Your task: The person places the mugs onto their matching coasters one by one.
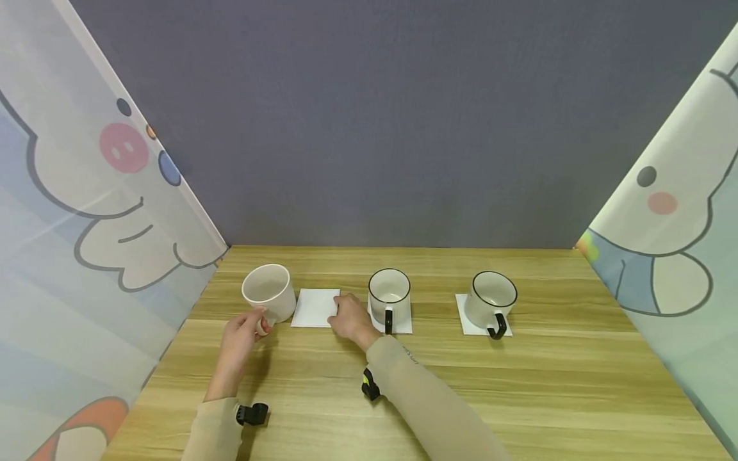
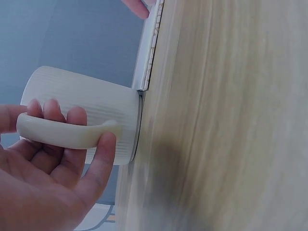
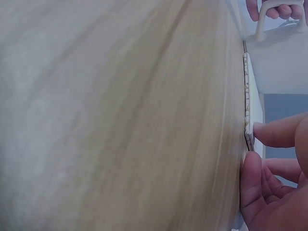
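Note:
My left hand [image 1: 241, 334] holds a plain off-white ribbed mug [image 2: 86, 103] by its handle [image 2: 65, 134], the fingers passing through the loop. The mug stands upright at the left of the table, its base right beside a square white coaster [image 1: 315, 308]. At the coaster's right edge is my right hand [image 1: 350, 318], thumb and forefinger gripping the near corner. In the right wrist view, that forefinger [image 3: 276, 132] lies at the coaster's edge, low over the table. Part of the coaster's right side is hidden under the hand.
A black-rimmed white mug [image 1: 389, 291] sits on a coaster just right of my right hand, handle facing me. Another black-rimmed mug [image 1: 491, 298] stands on a coaster [image 1: 463, 315] farther right. A grey panel [image 1: 398, 128] rises behind the wooden table [image 1: 548, 384], with cartoon-printed sheets at both sides.

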A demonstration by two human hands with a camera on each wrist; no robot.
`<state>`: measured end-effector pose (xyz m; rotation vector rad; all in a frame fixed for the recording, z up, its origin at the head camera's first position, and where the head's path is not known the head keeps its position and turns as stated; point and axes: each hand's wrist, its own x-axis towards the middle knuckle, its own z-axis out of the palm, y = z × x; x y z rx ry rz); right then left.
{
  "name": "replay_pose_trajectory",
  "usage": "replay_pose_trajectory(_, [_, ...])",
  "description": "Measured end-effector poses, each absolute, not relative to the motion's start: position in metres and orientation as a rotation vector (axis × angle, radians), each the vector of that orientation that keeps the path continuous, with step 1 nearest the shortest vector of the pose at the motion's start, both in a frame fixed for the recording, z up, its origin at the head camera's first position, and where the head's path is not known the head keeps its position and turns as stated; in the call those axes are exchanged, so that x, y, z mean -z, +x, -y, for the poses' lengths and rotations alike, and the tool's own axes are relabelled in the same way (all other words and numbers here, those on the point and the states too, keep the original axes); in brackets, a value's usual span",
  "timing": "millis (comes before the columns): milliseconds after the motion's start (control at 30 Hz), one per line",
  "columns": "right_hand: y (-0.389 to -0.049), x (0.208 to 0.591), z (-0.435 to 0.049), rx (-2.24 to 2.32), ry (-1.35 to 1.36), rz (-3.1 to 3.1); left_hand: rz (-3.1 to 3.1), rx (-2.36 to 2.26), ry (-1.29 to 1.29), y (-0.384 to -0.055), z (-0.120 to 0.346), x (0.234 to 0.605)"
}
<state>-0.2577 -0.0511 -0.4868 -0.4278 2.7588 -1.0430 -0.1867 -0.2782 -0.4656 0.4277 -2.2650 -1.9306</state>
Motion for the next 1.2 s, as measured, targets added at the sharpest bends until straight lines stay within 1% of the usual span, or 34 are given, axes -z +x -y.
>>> replay_pose_trajectory(300, [-0.261,0.488,0.048,1.081,-0.44,-2.762,2.245,1.905,0.417,-0.186,0.273,0.463])
replay_pose_trajectory(800, [-0.263,0.491,0.05,1.13,-0.454,-2.746,2.264,1.73,0.533,-0.182,0.267,0.463])
replay_pose_trajectory(1200, [-0.261,0.488,0.049,1.123,-0.444,-2.734,2.222,1.746,0.529,-0.182,0.26,0.453])
